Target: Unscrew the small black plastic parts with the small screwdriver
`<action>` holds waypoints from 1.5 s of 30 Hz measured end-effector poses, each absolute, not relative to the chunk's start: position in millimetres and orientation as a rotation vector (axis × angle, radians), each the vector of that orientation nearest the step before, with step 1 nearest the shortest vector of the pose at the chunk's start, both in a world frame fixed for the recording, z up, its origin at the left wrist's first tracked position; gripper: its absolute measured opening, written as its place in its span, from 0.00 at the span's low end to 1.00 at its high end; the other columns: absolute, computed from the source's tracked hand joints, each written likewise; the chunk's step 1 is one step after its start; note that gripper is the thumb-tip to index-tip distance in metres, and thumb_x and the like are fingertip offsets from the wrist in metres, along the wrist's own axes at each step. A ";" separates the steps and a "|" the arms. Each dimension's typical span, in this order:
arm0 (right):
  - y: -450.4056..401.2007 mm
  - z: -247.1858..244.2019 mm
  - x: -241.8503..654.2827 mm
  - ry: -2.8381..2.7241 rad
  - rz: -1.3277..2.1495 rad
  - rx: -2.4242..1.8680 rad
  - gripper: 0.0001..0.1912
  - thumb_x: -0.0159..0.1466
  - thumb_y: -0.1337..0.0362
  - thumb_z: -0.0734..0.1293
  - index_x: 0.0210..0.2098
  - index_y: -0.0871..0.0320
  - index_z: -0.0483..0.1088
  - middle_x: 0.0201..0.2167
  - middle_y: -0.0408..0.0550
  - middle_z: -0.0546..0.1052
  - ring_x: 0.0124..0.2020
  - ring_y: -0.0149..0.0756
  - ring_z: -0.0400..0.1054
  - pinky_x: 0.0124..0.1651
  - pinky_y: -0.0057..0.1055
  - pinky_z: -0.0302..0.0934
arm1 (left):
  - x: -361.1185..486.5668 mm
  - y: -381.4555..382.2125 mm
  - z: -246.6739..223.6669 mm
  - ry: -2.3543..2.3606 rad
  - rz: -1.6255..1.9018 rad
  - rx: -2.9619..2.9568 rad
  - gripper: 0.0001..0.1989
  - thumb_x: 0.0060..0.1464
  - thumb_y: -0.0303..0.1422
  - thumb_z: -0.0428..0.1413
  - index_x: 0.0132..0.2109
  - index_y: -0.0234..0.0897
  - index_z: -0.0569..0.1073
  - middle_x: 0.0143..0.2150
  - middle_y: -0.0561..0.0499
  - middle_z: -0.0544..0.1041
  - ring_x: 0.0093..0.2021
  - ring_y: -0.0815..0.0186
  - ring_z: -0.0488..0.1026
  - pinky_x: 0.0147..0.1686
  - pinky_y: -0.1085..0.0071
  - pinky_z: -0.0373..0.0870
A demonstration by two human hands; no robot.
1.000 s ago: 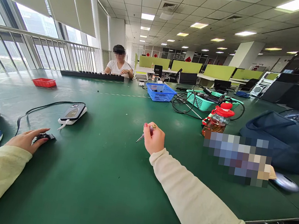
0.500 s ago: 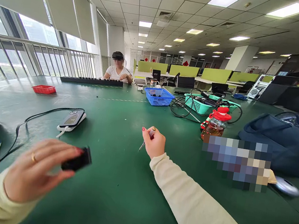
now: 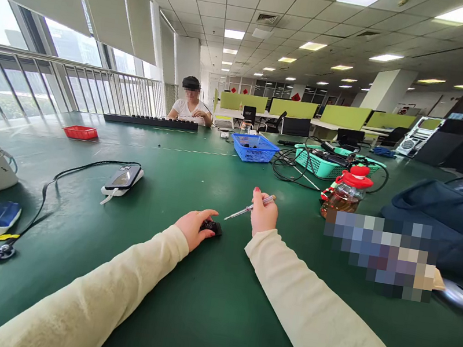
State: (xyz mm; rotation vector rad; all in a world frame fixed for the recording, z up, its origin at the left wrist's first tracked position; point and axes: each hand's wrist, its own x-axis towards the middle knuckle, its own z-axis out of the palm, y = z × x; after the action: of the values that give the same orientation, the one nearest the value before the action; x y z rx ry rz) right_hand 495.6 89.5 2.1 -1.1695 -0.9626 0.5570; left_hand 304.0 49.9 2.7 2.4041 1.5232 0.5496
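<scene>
My left hand holds a small black part down on the green table, with thumb and fingers around its left end. To the right of it, my right hand grips a thin screwdriver with a clear handle. The screwdriver's tip points left and down, a little above and to the right of the black part, and does not touch it.
A phone on a white power bank lies at the left, beside a black strap. Farther back are a red tray, a blue basket and a green basket. A red-lidded bottle stands right. A person sits across.
My left hand has moved right and down to the table with the black part. My right hand has shifted slightly right, and the screwdriver has tilted flatter, its tip toward the left.
</scene>
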 end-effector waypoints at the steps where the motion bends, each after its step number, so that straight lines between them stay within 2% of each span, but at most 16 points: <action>1: 88.7 2.2 494.9 -0.975 0.565 -1.160 0.24 0.57 0.43 0.62 0.18 0.54 0.57 0.13 0.37 0.59 0.16 0.29 0.54 0.22 0.28 0.53 | 304.3 51.9 -0.3 1.501 0.556 2.398 0.23 0.52 0.29 0.57 0.56 0.40 0.68 0.46 0.49 0.78 0.48 0.59 0.73 0.52 0.60 0.68; 5: 77.9 6.7 488.4 -1.115 0.558 -1.125 0.24 0.59 0.46 0.61 0.17 0.54 0.55 0.14 0.37 0.58 0.17 0.28 0.53 0.23 0.27 0.52 | 302.8 52.9 -7.0 1.440 0.602 2.361 0.23 0.52 0.28 0.57 0.56 0.42 0.68 0.47 0.51 0.79 0.49 0.60 0.72 0.53 0.61 0.68; 11: 58.7 14.3 480.9 -1.414 0.363 -1.015 0.23 0.64 0.50 0.57 0.17 0.55 0.54 0.14 0.37 0.56 0.18 0.27 0.51 0.25 0.26 0.50 | 300.1 55.8 -11.3 1.437 0.631 2.290 0.27 0.48 0.30 0.61 0.56 0.43 0.67 0.47 0.51 0.79 0.47 0.60 0.75 0.53 0.60 0.69; 19: 36.5 20.6 473.3 -1.760 0.095 -0.818 0.19 0.66 0.58 0.56 0.20 0.55 0.55 0.15 0.37 0.59 0.18 0.26 0.51 0.25 0.26 0.49 | 298.8 59.9 -17.7 1.450 0.629 2.338 0.26 0.46 0.31 0.62 0.54 0.42 0.69 0.45 0.49 0.79 0.46 0.58 0.75 0.51 0.59 0.70; 28: 32.8 17.6 467.3 -2.039 -0.043 -0.697 0.20 0.66 0.57 0.54 0.19 0.54 0.54 0.15 0.40 0.62 0.18 0.29 0.52 0.25 0.28 0.48 | 298.8 59.5 -18.1 1.454 0.534 2.450 0.15 0.53 0.36 0.56 0.47 0.39 0.75 0.39 0.48 0.78 0.42 0.57 0.74 0.45 0.61 0.71; 36: 29.6 8.8 450.8 -2.211 -0.643 -0.177 0.20 0.67 0.58 0.58 0.20 0.55 0.62 0.16 0.40 0.62 0.19 0.30 0.53 0.26 0.31 0.46 | 300.3 58.1 -9.3 1.382 0.441 2.423 0.23 0.45 0.30 0.57 0.51 0.39 0.74 0.46 0.48 0.78 0.47 0.56 0.73 0.50 0.61 0.69; 40: 26.7 5.0 445.5 -2.239 -0.717 -0.073 0.21 0.67 0.56 0.60 0.19 0.55 0.64 0.16 0.40 0.62 0.19 0.30 0.53 0.25 0.32 0.44 | 302.2 54.1 -0.6 1.438 0.395 2.370 0.24 0.46 0.28 0.56 0.53 0.40 0.73 0.48 0.48 0.78 0.51 0.57 0.71 0.54 0.62 0.67; 45: 26.1 -3.8 446.0 -2.369 -0.712 -0.018 0.22 0.66 0.53 0.61 0.19 0.56 0.64 0.17 0.40 0.63 0.19 0.29 0.54 0.25 0.31 0.45 | 303.9 57.2 -6.9 1.487 0.455 2.364 0.22 0.48 0.26 0.54 0.51 0.40 0.75 0.45 0.48 0.79 0.49 0.58 0.72 0.54 0.60 0.67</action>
State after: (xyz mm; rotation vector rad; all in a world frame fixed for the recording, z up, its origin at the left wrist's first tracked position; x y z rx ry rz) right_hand 446.0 26.1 -3.8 -0.0184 -2.3686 -0.7116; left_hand 303.9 57.2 -6.9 2.3642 1.4873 0.4545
